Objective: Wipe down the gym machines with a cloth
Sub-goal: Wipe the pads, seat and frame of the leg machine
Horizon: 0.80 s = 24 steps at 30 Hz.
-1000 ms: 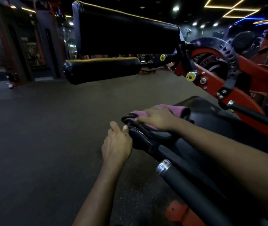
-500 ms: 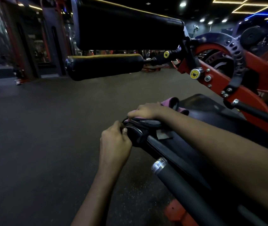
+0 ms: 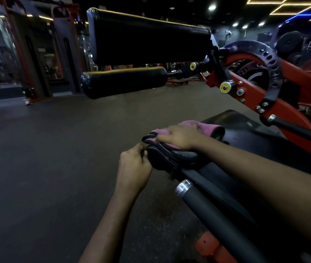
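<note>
Foremost, the right hand (image 3: 179,136): laid palm down with fingers nearly straight on a pink cloth (image 3: 208,128), pressing it onto the top of a small pad (image 3: 171,158). The cloth is bunched under the palm; its far fold sticks out past the knuckles and touches the front edge of the seat (image 3: 245,124).

Left hand (image 3: 133,168): fingers curled, thumb up, gripping the left end of the small pad just below the cloth. Whether it also pinches the thin black strap (image 3: 149,138) looping over that end cannot be told.

Small pad: black, glossy and rounded, mounted at the end of a dark bar running back toward the viewer.

Handle (image 3: 213,211): black tube with a silver end cap, just below the right forearm, pointing toward the small pad.

Back pad (image 3: 147,37): large, black and rectangular, hanging overhead.

Roller (image 3: 124,83): black cylinder, directly beneath the back pad.

Frame (image 3: 294,120): red steel, to the right, carrying a curved black plate (image 3: 273,73) drilled with holes and a yellow knob (image 3: 224,87).

Floor (image 3: 46,168): dark and speckled, to the left of the machine.
</note>
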Available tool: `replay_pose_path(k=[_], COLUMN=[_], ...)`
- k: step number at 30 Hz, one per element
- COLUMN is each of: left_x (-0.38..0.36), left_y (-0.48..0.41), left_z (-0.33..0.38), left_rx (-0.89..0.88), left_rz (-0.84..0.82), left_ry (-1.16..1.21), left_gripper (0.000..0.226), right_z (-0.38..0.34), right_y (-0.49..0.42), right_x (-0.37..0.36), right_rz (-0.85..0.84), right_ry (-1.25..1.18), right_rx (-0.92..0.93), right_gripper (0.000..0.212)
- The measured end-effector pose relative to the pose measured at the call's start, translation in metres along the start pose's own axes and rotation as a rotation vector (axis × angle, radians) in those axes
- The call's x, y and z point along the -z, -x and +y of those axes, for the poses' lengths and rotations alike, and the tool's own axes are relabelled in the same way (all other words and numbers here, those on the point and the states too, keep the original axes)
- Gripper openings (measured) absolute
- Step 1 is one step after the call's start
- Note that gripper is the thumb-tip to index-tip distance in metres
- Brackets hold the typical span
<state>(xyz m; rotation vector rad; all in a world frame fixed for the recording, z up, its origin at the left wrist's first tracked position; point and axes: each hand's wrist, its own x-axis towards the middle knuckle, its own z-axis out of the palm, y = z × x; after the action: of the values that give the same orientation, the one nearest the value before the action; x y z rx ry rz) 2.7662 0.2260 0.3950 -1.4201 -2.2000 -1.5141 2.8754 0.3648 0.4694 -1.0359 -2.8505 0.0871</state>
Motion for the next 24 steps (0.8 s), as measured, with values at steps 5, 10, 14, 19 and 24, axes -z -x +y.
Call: replay_pose_path(k=[5,10,14,19,24], left_x=[0.0,-0.008,-0.018,-0.031,-0.036], left_y=[-0.004,-0.014,-0.02,-0.035,-0.03], left_z=[-0.002,-0.007,-0.018,-0.012,0.01], left_rx=[0.099,0.077,0.023,0.181,0.399], left_rz=[-0.001,-0.004,0.119,0.109,-0.079], left_ry=[0.036,0.082,0.082,0.078,0.08], left_gripper=[0.015,0.034,0.037,0.035,0.021], right_z=[-0.008,0.007,0.013,0.015,0.013], right_y=[-0.006,-0.004,-0.009,-0.011,-0.008], right_x=[0.004,-0.01,-0.016,-0.019,-0.018], right_rz=[-0.002,0.085,0.136,0.115,0.097], right_ry=[0.012,-0.052,-0.058,-0.077,-0.1], right_rx=[-0.003,-0.001,0.027,0.022,-0.01], right_gripper=[0.053,0.064,0.06,0.08,0.082])
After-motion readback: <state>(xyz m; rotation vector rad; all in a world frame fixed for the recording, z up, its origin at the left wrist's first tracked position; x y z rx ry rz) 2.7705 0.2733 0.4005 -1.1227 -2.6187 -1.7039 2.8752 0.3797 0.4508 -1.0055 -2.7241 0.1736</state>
